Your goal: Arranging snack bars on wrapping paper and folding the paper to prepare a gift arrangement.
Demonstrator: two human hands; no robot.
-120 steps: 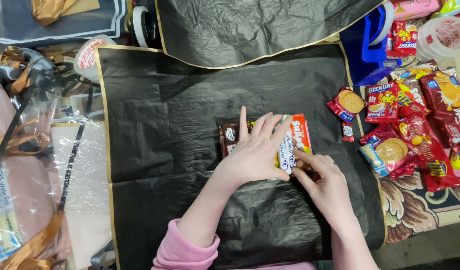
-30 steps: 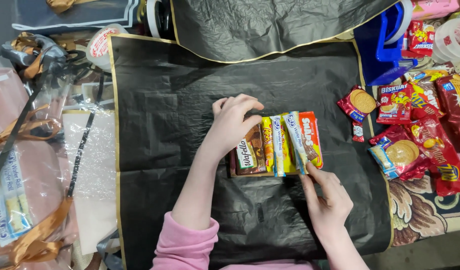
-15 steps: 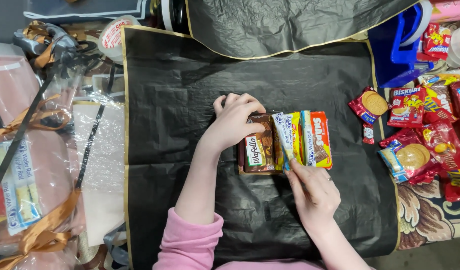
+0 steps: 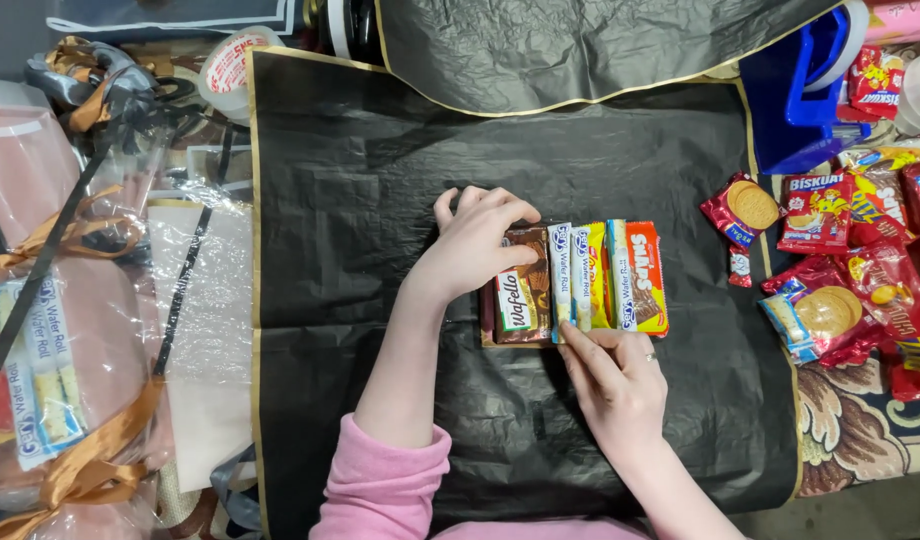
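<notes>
The snack packets (image 4: 580, 280) are pinched at their ends by the left hand (image 4: 475, 240) and right hand (image 4: 615, 380); uneven pressure could scatter them.

A brown wafer packet (image 4: 525, 290), two slim white-and-yellow wafer roll packets (image 4: 572, 275) and an orange snack packet (image 4: 643, 275) lie flat, side by side and touching, at the middle of the black wrapping sheet (image 4: 360, 220). All stand lengthwise, near to far, brown leftmost, orange rightmost.

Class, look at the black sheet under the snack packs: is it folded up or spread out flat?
Spread out flat. The black sheet lies open across the table, gold-edged borders showing at left and right, with the snack packs resting on its middle.
</notes>
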